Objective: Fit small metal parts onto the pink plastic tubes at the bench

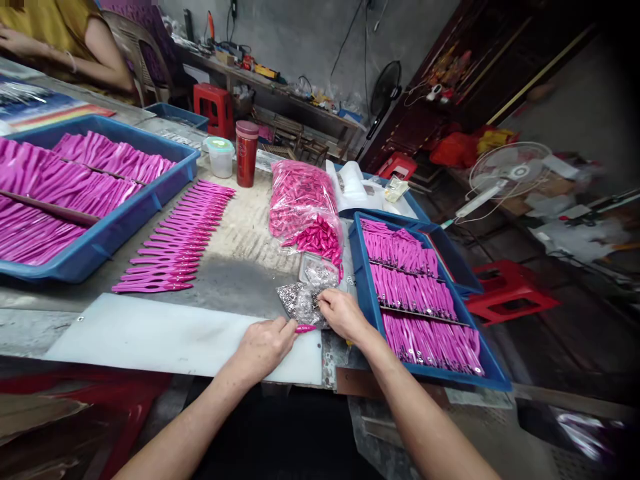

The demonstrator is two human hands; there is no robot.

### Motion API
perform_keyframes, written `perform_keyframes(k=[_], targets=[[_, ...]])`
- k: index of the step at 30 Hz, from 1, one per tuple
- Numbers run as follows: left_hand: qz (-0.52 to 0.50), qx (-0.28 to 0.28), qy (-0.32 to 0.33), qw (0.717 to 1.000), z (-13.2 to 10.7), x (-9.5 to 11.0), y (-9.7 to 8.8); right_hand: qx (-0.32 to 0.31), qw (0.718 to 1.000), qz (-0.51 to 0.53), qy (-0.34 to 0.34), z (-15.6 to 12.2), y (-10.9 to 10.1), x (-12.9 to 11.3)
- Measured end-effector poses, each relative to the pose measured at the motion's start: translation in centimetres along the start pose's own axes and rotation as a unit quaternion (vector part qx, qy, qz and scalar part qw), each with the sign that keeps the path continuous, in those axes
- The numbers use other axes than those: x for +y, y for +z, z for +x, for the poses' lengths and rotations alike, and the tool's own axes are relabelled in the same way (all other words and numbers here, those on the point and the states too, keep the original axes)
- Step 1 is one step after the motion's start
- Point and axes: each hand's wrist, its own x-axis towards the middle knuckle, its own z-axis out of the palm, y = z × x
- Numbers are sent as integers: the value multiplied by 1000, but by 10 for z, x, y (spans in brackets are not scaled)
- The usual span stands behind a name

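Observation:
My left hand (pixel 266 348) rests at the right end of a white board (pixel 175 333). Its fingers are closed on a pink plastic piece (pixel 306 329) whose glossy tip sticks out to the right. Over clear plastic bags of small metal parts (pixel 296 299), the fingers of my right hand (pixel 346 316) are pinched together; whatever they hold is too small to make out. Behind the bags lies a large clear bag of glossy pink pieces (pixel 305 200). A row of long pink pieces (pixel 173 240) is laid out on the table to the left.
A blue crate (pixel 173 180) of pink pieces stands at left, another blue crate (pixel 363 287) at right. A red tumbler (pixel 247 157) and a lidded plastic tub (pixel 220 160) stand farther back. A co-worker's arm (pixel 107 57) shows at upper left.

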Motion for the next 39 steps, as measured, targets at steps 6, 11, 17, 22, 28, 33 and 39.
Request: perform_keyframes(k=[6, 11, 17, 22, 28, 33, 39], targets=[[1, -5, 1, 1000, -1, 0, 2, 36, 997, 68, -2, -4, 0, 1], [3, -12, -1, 1000, -1, 0, 0, 51, 988, 146, -13, -17, -5, -7], [-12, -9, -9, 1000, 0, 0, 0, -1, 985, 168, -42, -34, -1, -24], [-1, -11, -6, 1000, -1, 1, 2, 4, 991, 125, -41, -36, 11, -28], [-1, -25, -4, 1000, 0, 1, 1, 12, 996, 77, -41, -35, 17, -29], [1, -36, -12, 999, 0, 2, 0, 24, 995, 95, -7, -35, 22, -30], [14, -41, -8, 999, 0, 2, 1, 39, 995, 90, 0, -36, 26, -32]])
